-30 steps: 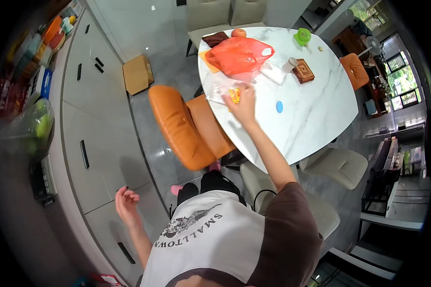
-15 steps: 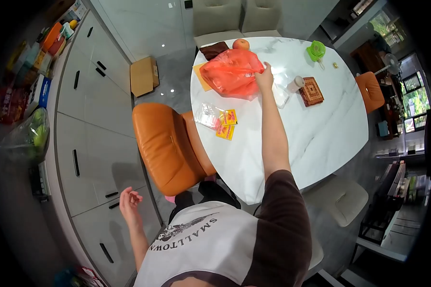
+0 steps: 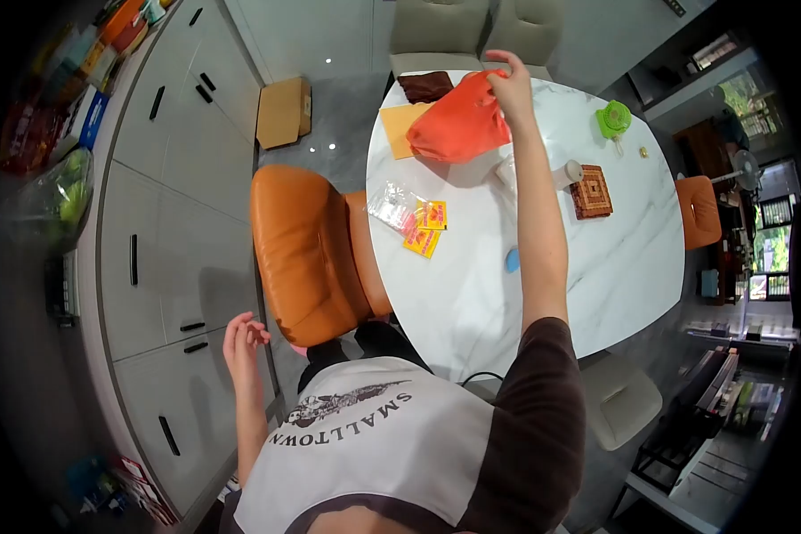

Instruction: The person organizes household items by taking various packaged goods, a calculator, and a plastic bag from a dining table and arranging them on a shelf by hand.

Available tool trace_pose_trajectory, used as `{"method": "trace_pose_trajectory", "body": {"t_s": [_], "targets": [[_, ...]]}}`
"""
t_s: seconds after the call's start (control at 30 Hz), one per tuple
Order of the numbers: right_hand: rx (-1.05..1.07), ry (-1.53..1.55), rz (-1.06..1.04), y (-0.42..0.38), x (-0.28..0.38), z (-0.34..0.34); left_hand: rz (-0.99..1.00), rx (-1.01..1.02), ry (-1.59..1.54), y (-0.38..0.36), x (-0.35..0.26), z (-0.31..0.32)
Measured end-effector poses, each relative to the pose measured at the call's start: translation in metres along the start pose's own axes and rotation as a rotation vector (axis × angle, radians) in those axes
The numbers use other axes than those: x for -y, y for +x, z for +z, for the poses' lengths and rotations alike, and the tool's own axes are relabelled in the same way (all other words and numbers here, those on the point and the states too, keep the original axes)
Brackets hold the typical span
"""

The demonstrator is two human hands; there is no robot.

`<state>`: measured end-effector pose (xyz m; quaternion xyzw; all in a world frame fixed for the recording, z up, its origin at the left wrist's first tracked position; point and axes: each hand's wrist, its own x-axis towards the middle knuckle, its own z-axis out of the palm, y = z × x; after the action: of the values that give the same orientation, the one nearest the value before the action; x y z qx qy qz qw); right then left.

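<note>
My right hand [image 3: 513, 89] grips the top of a red plastic bag [image 3: 461, 125] over the far side of the table. The bag is drawn up toward the hand, and its contents cannot be made out. Beside it lie a flat orange-yellow sheet [image 3: 397, 130] and a dark brown folded item [image 3: 425, 86]. Nearer to me are yellow packets [image 3: 425, 233] and a clear plastic bag [image 3: 392, 203]. My left hand [image 3: 244, 345] hangs low by the cabinet, fingers loosely bent and apart, with nothing in it.
On the white marble table [image 3: 623, 249] are a white cylindrical container [image 3: 567, 174], a brown patterned square stack [image 3: 593, 192], a green fan [image 3: 613, 119] and a small blue item [image 3: 513, 259]. An orange chair [image 3: 298, 254] touches the near left side. Grey cabinets [image 3: 169, 276] line the left.
My right hand has moved farther away and pulled the red bag up at its top. The apple behind it is now out of sight. A small blue item now shows beside my forearm.
</note>
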<state>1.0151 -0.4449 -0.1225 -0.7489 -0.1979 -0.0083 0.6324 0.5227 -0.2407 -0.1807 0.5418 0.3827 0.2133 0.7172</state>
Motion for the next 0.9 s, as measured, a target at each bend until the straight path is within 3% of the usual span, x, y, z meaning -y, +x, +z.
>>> {"method": "trace_pose_trajectory", "body": {"t_s": [0.07,0.23,0.4,0.5,0.57,0.63,0.77,0.83,0.87,0.9], "targets": [[-0.008,-0.009,-0.122,0.000,0.029,0.006,0.013,-0.009,-0.007,-0.002,0.001,-0.003],[0.222,-0.126,-0.241,-0.042,0.139,0.021,-0.022,0.006,-0.052,-0.005,0.007,-0.013],[0.461,0.100,-0.281,-0.112,0.251,0.058,-0.030,0.132,-0.113,-0.012,0.020,-0.020],[0.580,0.236,-0.374,-0.119,0.285,0.074,-0.159,0.213,-0.157,-0.021,0.009,-0.023],[0.676,0.366,-0.319,-0.120,0.304,0.087,-0.171,0.320,-0.315,-0.028,0.006,-0.030],[0.702,0.488,-0.504,-0.162,0.326,0.154,-0.050,0.318,-0.472,-0.040,-0.008,-0.059],[0.968,0.600,-0.491,-0.211,0.398,0.264,0.243,0.263,-0.626,-0.078,-0.061,-0.111],[1.040,0.615,-0.472,-0.246,0.434,0.334,0.334,0.026,-0.672,-0.090,-0.066,-0.150],[1.389,0.671,-0.410,-0.239,0.443,0.363,0.414,-0.029,-0.710,-0.101,-0.080,-0.171],[1.333,0.722,-0.395,-0.259,0.456,0.401,0.496,-0.081,-0.745,-0.110,-0.092,-0.196]]}}
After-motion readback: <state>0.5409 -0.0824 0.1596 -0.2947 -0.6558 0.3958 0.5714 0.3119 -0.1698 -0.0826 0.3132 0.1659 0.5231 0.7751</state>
